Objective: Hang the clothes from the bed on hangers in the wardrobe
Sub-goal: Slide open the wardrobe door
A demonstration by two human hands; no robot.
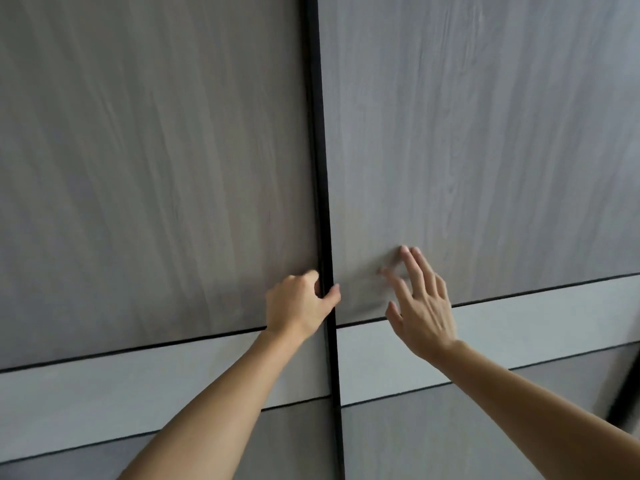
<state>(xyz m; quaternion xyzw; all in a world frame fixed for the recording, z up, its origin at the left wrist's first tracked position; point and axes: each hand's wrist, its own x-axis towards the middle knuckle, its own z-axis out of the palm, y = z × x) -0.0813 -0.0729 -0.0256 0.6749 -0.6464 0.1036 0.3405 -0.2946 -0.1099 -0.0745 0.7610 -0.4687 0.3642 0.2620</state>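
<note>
Two grey wood-grain wardrobe doors fill the view, the left door (156, 168) and the right door (485, 150), meeting at a black vertical edge strip (320, 168). My left hand (298, 306) grips that black strip, fingers curled round the edge of the left door and thumb on the strip. My right hand (422, 303) lies with straight spread fingers, the fingertips touching the right door just right of the strip. No clothes, hangers or bed are in view.
A pale horizontal band (104, 403) crosses both doors below my hands, bordered by thin black lines. A dark upright edge (627, 386) shows at the far right. The wardrobe's inside is hidden.
</note>
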